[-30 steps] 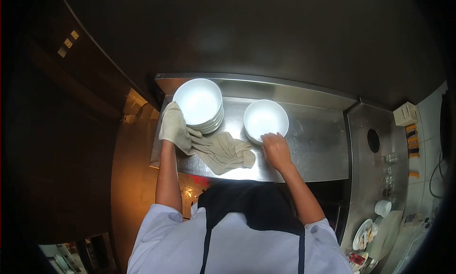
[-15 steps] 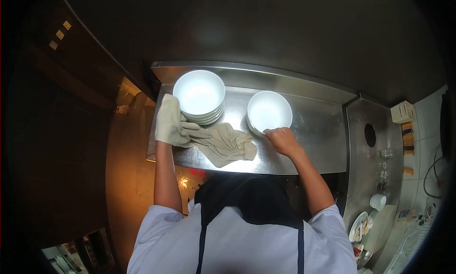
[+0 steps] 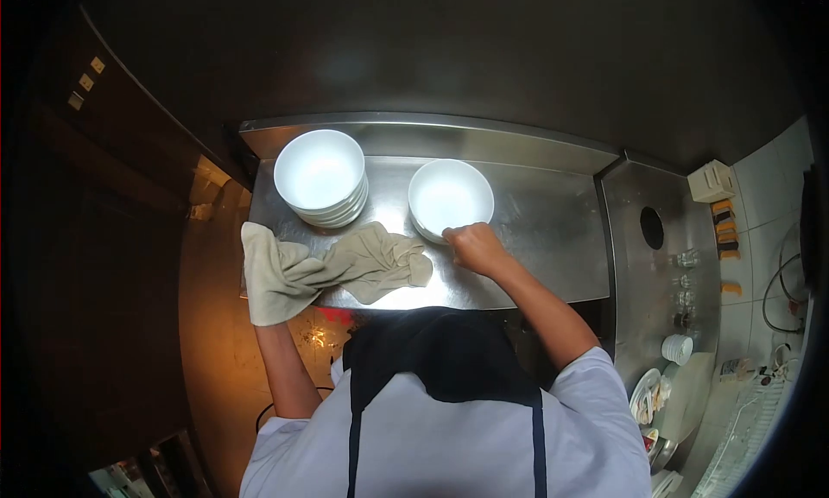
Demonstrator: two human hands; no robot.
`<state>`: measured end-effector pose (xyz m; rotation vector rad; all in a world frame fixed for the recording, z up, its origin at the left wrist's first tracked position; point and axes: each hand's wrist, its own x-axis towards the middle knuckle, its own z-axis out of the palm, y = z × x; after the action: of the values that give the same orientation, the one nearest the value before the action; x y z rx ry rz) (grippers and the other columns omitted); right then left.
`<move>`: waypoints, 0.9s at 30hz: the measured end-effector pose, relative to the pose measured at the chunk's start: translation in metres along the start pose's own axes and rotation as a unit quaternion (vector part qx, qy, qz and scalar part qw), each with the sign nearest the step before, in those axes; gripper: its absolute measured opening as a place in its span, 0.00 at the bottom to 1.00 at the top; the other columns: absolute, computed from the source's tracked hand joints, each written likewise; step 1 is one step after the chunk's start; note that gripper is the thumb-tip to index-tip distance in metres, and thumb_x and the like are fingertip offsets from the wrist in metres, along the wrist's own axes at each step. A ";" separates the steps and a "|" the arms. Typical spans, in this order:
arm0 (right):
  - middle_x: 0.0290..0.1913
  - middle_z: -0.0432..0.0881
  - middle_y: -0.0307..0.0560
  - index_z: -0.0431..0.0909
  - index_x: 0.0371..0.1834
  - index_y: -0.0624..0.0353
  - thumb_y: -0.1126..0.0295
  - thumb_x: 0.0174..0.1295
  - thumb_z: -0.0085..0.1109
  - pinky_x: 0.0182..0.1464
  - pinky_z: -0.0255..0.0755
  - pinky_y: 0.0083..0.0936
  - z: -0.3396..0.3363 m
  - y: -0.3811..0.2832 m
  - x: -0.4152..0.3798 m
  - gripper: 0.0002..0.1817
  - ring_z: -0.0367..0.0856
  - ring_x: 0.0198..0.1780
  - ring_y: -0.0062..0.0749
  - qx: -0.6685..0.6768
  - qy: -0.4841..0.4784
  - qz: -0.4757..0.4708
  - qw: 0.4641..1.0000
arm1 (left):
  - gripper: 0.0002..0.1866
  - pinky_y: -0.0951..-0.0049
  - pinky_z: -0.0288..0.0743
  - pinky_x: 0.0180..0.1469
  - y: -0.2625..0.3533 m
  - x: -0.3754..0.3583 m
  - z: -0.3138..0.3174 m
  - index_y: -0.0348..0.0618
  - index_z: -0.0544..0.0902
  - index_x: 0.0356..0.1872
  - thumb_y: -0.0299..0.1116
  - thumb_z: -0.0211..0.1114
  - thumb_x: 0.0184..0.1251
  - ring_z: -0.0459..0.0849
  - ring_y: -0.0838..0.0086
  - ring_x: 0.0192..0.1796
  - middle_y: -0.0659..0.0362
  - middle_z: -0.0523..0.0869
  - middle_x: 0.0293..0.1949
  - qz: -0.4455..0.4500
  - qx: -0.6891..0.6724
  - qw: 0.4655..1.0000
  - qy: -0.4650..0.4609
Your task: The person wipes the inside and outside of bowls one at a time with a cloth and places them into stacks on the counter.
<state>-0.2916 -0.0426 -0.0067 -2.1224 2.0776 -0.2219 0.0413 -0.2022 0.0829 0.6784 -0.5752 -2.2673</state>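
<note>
From the head view, the right hand [image 3: 473, 246] is closed on the near rim of a white bowl [image 3: 450, 196] standing on the steel counter [image 3: 544, 239], right of a stack of white bowls [image 3: 320, 177]. The left hand [image 3: 269, 278], wrapped inside a beige cloth [image 3: 371, 260], grips it at the counter's left edge. The bowl looks stiff, smooth and breakable (best held by the rim); the cloth is soft and limp. A second ago the cloth-covered hand touched the stack; it has drawn back.
</note>
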 end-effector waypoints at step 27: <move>0.44 0.90 0.41 0.86 0.51 0.62 0.70 0.62 0.72 0.49 0.80 0.27 -0.116 0.122 -0.122 0.15 0.86 0.43 0.24 0.491 0.278 0.220 0.796 | 0.10 0.74 0.72 0.36 -0.109 -0.080 0.138 0.50 0.66 0.42 0.24 0.59 0.76 0.73 0.75 0.35 0.61 0.72 0.33 0.192 -0.023 0.979 0.059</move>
<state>-0.4390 0.0753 0.0804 -0.9623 1.9070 -1.5895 -0.0462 -0.0442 0.1504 0.6146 -0.5411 -1.8618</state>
